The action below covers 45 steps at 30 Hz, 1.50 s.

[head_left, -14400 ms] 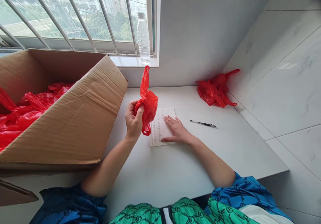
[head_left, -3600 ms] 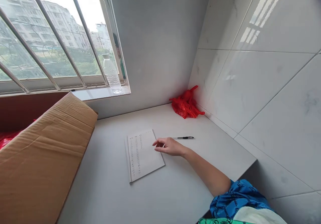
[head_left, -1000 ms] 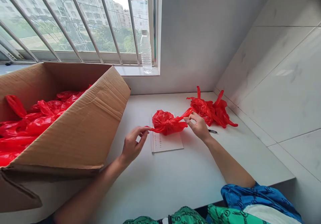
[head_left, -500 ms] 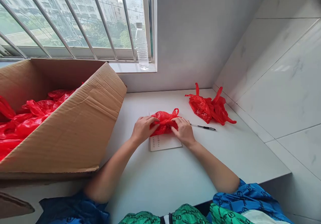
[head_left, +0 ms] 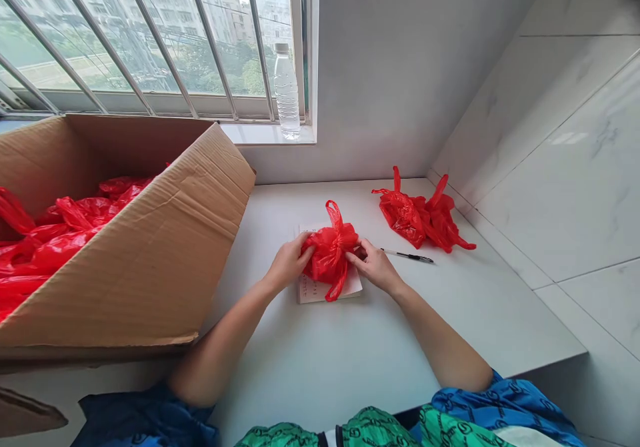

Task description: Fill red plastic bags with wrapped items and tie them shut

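Observation:
A small red plastic bag (head_left: 331, 250) bunched into a bundle sits over a white sheet of paper (head_left: 345, 288) with printed rows. My left hand (head_left: 290, 263) grips the bundle's left side with fingers closed on it. My right hand (head_left: 373, 263) pinches its right side. One handle loop sticks up from the bundle, another hangs down in front.
A large open cardboard box (head_left: 150, 247) with several red bags (head_left: 60, 223) stands at the left. Two tied red bags (head_left: 423, 213) lie at the back right near the tiled wall. A black pen (head_left: 407, 256) lies beside my right hand. A water bottle (head_left: 287, 93) stands on the sill.
Both hands drew the bag's stretched handles in, pressed it together on the paper, and now hold it lifted slightly as a bundle with one loop up.

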Each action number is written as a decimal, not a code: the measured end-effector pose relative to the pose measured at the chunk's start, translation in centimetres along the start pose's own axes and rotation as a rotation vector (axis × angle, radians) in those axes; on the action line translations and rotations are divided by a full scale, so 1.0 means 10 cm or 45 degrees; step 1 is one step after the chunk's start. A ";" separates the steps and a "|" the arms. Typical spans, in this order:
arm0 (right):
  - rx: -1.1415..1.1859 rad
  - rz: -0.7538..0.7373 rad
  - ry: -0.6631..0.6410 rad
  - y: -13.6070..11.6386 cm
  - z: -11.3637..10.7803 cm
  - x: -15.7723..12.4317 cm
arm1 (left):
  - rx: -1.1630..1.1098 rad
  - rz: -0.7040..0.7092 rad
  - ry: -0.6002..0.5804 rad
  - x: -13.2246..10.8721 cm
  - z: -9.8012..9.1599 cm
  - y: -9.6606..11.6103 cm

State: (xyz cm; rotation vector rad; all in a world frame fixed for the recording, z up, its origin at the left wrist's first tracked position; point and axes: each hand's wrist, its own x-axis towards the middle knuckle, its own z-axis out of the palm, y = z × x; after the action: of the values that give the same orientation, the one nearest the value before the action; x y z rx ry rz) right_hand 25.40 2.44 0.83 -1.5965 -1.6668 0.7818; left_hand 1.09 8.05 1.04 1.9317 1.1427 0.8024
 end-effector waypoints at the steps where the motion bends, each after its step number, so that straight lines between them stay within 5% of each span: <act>1: 0.151 0.023 0.006 0.01 -0.01 0.02 | -0.218 -0.017 -0.012 0.01 0.01 0.02; 4: 0.490 0.113 0.013 0.00 -0.04 0.04 | -0.748 -0.089 -0.021 0.04 0.03 0.08; 7: 0.443 0.065 -0.055 -0.04 -0.01 0.02 | -0.830 -0.154 -0.056 0.04 0.03 0.08; 10: 0.341 -0.073 -0.026 -0.07 0.03 -0.02 | -0.580 -0.145 -0.029 0.04 -0.01 0.00; 14: 0.339 -0.168 0.108 -0.08 0.00 -0.03 | -0.034 -0.111 0.210 0.07 -0.16 -0.15; 19: 0.058 -0.113 0.201 -0.06 -0.08 -0.02 | 0.145 0.058 0.359 0.06 -0.27 -0.09; 21: -0.082 -0.099 0.257 -0.06 -0.07 -0.03 | 0.185 0.188 0.308 0.02 -0.22 0.01; 24: -0.194 -0.158 0.154 -0.05 0.00 -0.03 | 0.328 0.398 0.020 -0.03 -0.05 0.08; 28: -0.342 -0.230 0.072 -0.02 0.06 -0.02 | 0.477 0.406 -0.128 -0.04 0.15 -0.02; 35: -0.316 -0.289 0.285 -0.05 0.03 -0.02 | -0.145 0.055 0.025 -0.01 0.09 -0.08; 40: -0.361 -0.325 0.148 -0.04 0.12 -0.02 | -0.156 0.029 0.026 -0.01 0.07 -0.11; 45: -0.056 -0.158 0.191 -0.04 0.03 -0.01 | -0.267 0.152 0.183 0.03 0.04 -0.26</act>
State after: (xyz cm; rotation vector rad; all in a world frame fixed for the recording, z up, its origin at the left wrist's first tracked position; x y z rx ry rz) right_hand 24.93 2.31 0.92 -1.5261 -1.6663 0.5524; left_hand 0.41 9.03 -1.27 1.8031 0.9893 1.0956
